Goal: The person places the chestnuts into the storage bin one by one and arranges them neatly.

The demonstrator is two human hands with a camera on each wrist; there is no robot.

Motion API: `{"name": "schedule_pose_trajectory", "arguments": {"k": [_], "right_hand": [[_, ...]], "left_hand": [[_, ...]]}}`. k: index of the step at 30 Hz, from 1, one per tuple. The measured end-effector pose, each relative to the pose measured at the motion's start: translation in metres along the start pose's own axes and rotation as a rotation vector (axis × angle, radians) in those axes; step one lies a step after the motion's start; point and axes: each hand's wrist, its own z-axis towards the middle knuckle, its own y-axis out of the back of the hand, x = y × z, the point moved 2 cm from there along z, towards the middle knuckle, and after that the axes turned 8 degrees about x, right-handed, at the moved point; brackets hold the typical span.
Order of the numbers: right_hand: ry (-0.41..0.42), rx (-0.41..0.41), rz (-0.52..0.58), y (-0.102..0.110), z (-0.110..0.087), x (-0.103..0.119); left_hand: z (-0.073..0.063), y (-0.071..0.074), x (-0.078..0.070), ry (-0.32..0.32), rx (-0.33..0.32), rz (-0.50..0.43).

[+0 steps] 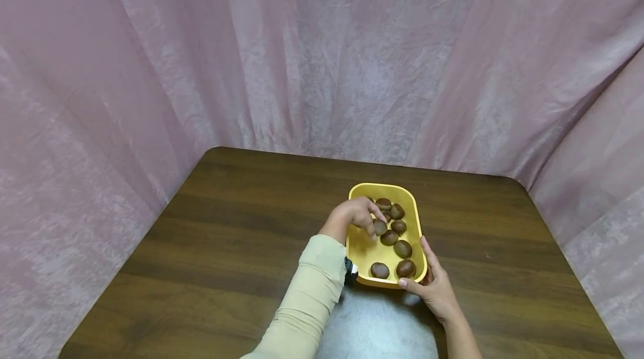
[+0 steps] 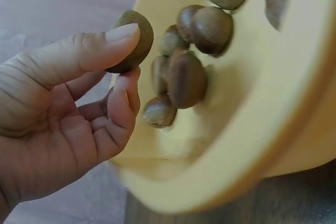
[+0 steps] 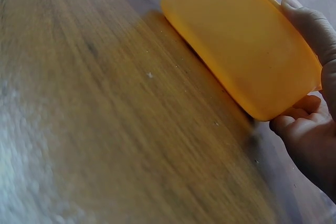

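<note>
A yellow plastic box (image 1: 360, 250) with rounded corners holds several brown chestnuts (image 1: 403, 249). Over its left side reaches my left hand (image 1: 359, 215). In the left wrist view, the thumb and fingers of that hand (image 2: 63, 103) pinch one chestnut (image 2: 140, 45) above the others (image 2: 186, 80). My right hand (image 1: 436, 290) grips the box by its near right corner, thumb on the rim. The right wrist view shows the box's outer wall (image 3: 231, 40) and the right hand's fingers (image 3: 302, 129) curled under that corner.
The box is over a dark brown wooden table (image 1: 226, 236). A pale, shiny grey patch (image 1: 377, 325) lies in front of the box at the near side. Pink curtains (image 1: 322, 57) hang behind the table and along both sides.
</note>
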Motion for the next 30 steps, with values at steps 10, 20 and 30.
{"name": "schedule_pose_trajectory", "arguments": {"k": [10,20,30], "right_hand": [[-0.011,-0.009,-0.007,-0.002,-0.002,-0.001],[-0.024,-0.012,-0.005,-0.004,-0.002,-0.001],[-0.013,0.01,-0.051,-0.01,0.001,0.001]], "left_hand": [[0.017,-0.013,-0.005,-0.081,0.254,0.093],[0.02,-0.023,-0.001,-0.001,0.298,0.002],[0.005,-0.017,0.003,-0.057,0.21,0.0]]}}
